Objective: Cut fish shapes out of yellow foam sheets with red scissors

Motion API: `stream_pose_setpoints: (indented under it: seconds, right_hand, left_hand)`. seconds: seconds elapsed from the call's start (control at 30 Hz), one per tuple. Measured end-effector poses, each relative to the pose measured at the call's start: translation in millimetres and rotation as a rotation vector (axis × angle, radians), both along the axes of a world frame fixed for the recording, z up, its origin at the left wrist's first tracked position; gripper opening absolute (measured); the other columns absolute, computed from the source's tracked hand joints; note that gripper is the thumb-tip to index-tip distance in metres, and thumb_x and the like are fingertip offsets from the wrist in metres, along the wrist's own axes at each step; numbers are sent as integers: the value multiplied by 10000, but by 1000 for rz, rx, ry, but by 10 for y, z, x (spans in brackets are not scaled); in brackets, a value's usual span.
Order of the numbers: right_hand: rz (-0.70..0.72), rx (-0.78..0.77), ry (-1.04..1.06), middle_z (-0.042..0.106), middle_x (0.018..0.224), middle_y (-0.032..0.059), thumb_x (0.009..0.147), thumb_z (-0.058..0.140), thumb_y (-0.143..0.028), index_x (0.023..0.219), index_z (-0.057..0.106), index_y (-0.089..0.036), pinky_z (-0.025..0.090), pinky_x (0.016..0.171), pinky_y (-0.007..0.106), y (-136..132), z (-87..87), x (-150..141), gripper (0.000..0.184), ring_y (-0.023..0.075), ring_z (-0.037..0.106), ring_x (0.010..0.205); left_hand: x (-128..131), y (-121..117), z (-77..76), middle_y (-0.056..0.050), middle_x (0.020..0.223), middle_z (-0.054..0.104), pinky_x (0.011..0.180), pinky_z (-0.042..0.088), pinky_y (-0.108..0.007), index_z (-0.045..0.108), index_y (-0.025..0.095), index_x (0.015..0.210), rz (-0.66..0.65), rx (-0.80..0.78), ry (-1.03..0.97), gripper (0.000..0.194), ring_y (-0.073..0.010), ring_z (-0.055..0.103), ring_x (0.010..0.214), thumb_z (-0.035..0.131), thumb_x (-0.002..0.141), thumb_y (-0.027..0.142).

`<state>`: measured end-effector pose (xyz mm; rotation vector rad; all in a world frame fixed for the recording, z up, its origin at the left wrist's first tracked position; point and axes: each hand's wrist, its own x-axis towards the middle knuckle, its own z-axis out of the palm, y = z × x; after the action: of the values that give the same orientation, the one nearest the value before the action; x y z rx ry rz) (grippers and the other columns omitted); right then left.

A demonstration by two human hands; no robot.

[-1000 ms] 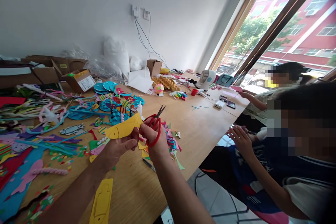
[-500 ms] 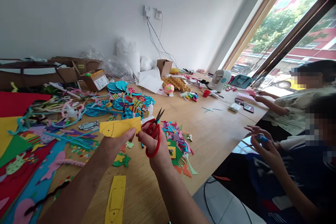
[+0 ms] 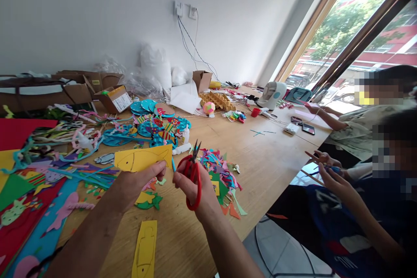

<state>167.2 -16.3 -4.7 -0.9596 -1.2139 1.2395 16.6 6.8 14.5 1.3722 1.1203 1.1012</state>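
Observation:
My left hand [image 3: 140, 182] pinches the lower right part of a yellow foam sheet [image 3: 138, 158] with a fish drawn on it in dark line. Red-handled scissors [image 3: 194, 173] are in my right hand [image 3: 198, 191], blades pointing up and away from the sheet. A small gap separates the two hands. On the table below lies another yellow piece [image 3: 144, 249] with a drawn outline. Beside my right hand is a heap of coloured scraps [image 3: 221, 169], and green and yellow cutouts [image 3: 150, 200] lie under my left hand.
Coloured pipe cleaners [image 3: 84, 126] and blue decorated discs [image 3: 153, 128] cover the table's left and back. Glue bottles [image 3: 185, 134] stand and lie behind my hands. A white fan [image 3: 273, 94] stands farther off. Two people sit at the right, one with raised hands [image 3: 329, 167].
My right hand has come off the yellow sheet and moved slightly right with the scissors. My left hand has shifted left with the sheet and turned it a little. The view has shifted slightly.

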Motion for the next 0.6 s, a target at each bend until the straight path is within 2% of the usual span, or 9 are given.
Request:
stream_pose_setpoints:
  seconds: [0.07,0.1,0.23,0.4,0.6]
  right_hand:
    - [115,23,-157,501,599,-23,789,551,-367,700,475,-177,363,545,230,-90,-21,61,222,119,455,571]
    - [128,12,-217,493,592,-19,822,503,-389,674,463,-178,361,543,229,-138,-39,81,261,118,451,568]
    - [210,-46,-372,491,576,-21,852,485,-433,673,462,-178,356,514,212,-293,-127,75,311,111,452,539]
    - [256,-84,-365,493,554,-19,853,503,-437,658,454,-175,347,478,200,-321,-139,-36,330,104,455,505]
    - [239,-78,-274,496,555,-16,864,483,-422,669,467,-168,354,471,188,-245,-99,-101,320,100,470,504]
  left_hand:
    - [9,-29,41,18,565,606,580,475,-264,626,177,567,23,-84,-93,191,-148,548,578,614,691,322]
    - [14,-44,56,17,568,625,581,487,-261,640,173,582,41,-118,-139,180,-146,562,577,632,675,327]
    - [17,-77,68,23,563,668,577,517,-246,669,166,607,126,-160,-246,146,-138,594,563,701,613,308]
    - [-20,-72,2,20,597,699,613,525,-230,698,160,635,139,-165,-282,143,-137,620,608,718,620,302]
    - [-3,-74,-59,5,641,717,646,524,-255,711,153,669,146,-177,-253,188,-156,632,642,707,633,338]
